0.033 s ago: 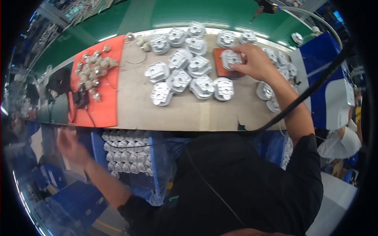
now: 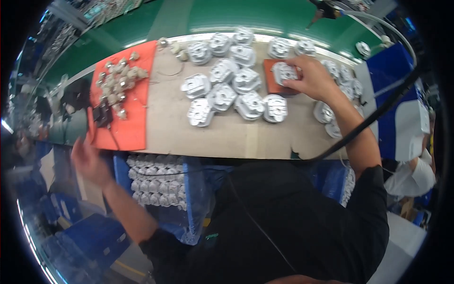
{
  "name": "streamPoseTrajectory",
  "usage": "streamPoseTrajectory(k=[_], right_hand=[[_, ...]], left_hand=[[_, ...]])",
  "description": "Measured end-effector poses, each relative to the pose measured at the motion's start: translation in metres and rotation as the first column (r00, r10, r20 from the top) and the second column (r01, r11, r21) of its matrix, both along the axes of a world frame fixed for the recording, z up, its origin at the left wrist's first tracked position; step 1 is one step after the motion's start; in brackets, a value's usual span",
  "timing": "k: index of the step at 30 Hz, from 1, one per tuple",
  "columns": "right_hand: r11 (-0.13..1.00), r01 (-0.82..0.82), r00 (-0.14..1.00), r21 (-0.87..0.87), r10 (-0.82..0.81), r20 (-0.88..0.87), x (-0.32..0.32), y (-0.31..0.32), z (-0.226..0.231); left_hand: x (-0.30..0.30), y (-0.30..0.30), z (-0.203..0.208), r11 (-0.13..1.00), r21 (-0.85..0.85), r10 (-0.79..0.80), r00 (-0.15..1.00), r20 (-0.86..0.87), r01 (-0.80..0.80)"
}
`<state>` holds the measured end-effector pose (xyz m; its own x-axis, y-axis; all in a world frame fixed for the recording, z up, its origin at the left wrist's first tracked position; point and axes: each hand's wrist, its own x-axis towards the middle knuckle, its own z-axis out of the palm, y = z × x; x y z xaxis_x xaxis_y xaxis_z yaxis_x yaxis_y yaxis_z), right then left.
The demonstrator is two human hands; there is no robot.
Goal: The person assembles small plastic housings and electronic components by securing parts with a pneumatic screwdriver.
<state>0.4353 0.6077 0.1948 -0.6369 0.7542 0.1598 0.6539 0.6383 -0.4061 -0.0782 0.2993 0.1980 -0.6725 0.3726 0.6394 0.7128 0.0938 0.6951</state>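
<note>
Our right hand point(image 2: 316, 79) pinches a white part point(image 2: 283, 73) on the orange block point(image 2: 270, 79), likely positioning it, so next we'd need steadiness; our left hand point(image 2: 89, 162) is too blurred to tell.

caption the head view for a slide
Right hand gripping a white part on a reddish block, white parts alongside; left hand blurred.

A red-orange mat point(image 2: 135, 106) covers the left end of the surface point(image 2: 222, 139), bearing a heap of small whitish pieces point(image 2: 114, 87) and a small black device point(image 2: 101, 115). A green strip point(image 2: 222, 18) runs beyond the far edge. A blue panel point(image 2: 390, 78) stands at the right edge; a thick black cable point(image 2: 371, 120) crosses in front. Past the right near corner shows a co-worker's white sleeve point(image 2: 412, 180).
</note>
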Motion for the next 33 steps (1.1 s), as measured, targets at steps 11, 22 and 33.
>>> streamPoseTrajectory(k=[11,22,33], right_hand=[[0.964,0.163,0.986,-0.209,-0.167,-0.002,0.007,-0.012,0.023],[0.974,0.151,0.974,-0.168,-0.175,-0.143,0.042,-0.017,0.026],[0.973,0.143,0.959,-0.179,-0.181,-0.219,0.068,-0.026,0.030]], left_hand=[[0.116,0.260,-0.007,0.572,-0.743,-0.551,0.834,-0.034,0.347],[0.089,0.279,-0.030,0.500,-0.730,-0.634,0.771,0.057,0.465],[0.113,0.235,0.059,0.606,0.300,-0.746,0.396,0.536,0.737]])
